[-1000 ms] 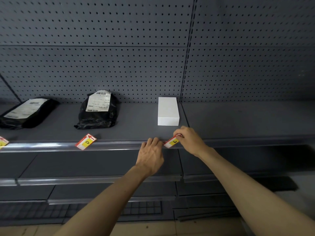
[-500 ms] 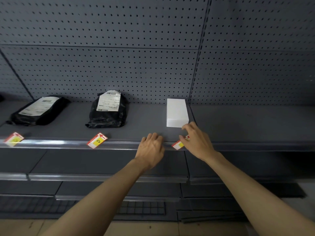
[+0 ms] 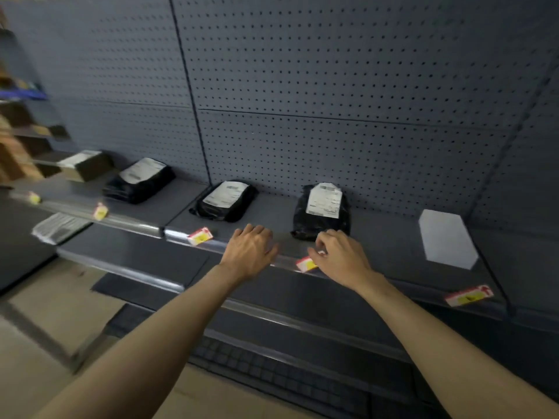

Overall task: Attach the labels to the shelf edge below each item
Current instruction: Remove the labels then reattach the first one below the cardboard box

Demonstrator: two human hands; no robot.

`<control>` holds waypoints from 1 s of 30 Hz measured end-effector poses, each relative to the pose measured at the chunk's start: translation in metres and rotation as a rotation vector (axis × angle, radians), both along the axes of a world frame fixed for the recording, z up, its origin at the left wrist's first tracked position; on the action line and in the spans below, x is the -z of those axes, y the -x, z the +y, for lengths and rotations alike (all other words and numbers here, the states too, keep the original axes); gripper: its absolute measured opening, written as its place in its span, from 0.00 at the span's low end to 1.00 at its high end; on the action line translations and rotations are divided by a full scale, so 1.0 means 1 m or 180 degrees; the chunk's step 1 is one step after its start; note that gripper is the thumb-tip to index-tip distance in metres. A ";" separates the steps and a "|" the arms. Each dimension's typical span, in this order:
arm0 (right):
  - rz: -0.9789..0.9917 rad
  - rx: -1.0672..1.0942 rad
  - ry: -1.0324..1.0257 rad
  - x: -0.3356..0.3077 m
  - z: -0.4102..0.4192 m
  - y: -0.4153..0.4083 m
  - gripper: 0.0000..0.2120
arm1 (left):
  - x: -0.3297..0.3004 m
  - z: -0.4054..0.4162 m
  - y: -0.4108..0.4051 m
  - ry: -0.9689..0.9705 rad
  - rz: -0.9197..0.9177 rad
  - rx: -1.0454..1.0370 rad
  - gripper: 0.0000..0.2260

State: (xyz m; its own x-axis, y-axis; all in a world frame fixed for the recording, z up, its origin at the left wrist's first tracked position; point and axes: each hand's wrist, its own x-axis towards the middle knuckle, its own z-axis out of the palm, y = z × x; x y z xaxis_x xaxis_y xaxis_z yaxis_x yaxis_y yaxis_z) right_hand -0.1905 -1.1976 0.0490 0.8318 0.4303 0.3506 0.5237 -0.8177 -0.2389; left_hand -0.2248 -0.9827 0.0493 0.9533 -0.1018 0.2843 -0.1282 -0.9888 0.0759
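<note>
Red-and-yellow labels sit along the shelf edge [image 3: 145,229]. One label [image 3: 469,294] is below the white box [image 3: 447,237]. Another label [image 3: 305,264] is below a black package [image 3: 322,211], and my right hand [image 3: 341,258] hovers right beside it, fingers loosely curled, nothing visibly held. My left hand [image 3: 251,252] is spread flat over the shelf edge, empty. A third label [image 3: 199,235] lies below the middle black package [image 3: 225,201]. Further left are two more labels [image 3: 100,211] [image 3: 34,197], a black package [image 3: 139,179] and a brown box [image 3: 86,166].
Grey pegboard [image 3: 332,86] backs the shelf. Lower shelves [image 3: 272,322] jut out beneath my arms. A stack of papers [image 3: 57,228] lies on a lower shelf at left. Blurred shelving with goods stands at the far left. The floor [image 3: 54,322] is beige.
My right hand let go of the label under the white box, which stays on the edge. The view swung left, and both hands moved left to the label under the black package.
</note>
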 end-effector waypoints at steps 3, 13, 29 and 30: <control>-0.0009 -0.0219 0.0071 -0.019 0.079 0.010 0.16 | -0.021 0.088 0.026 -0.0103 0.0035 -0.0177 0.18; -0.0019 -0.0632 0.0135 -0.067 0.327 0.047 0.18 | -0.079 0.346 0.105 -0.0220 -0.0157 -0.0882 0.17; -0.0182 -0.1146 0.0204 -0.074 0.647 0.036 0.19 | -0.096 0.640 0.132 -0.0135 -0.0299 -0.1531 0.17; -0.0209 -0.1149 0.0189 -0.072 0.667 0.030 0.20 | -0.096 0.659 0.126 -0.0159 -0.0320 -0.1539 0.18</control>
State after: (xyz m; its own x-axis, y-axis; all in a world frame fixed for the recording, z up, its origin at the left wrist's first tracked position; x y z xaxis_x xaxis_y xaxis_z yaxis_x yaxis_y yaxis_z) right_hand -0.2205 -0.5311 0.1214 0.5993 0.7131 0.3638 0.7936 -0.5890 -0.1529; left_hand -0.3512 -0.3242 0.1453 0.8628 0.3295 0.3834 0.3418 -0.9390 0.0377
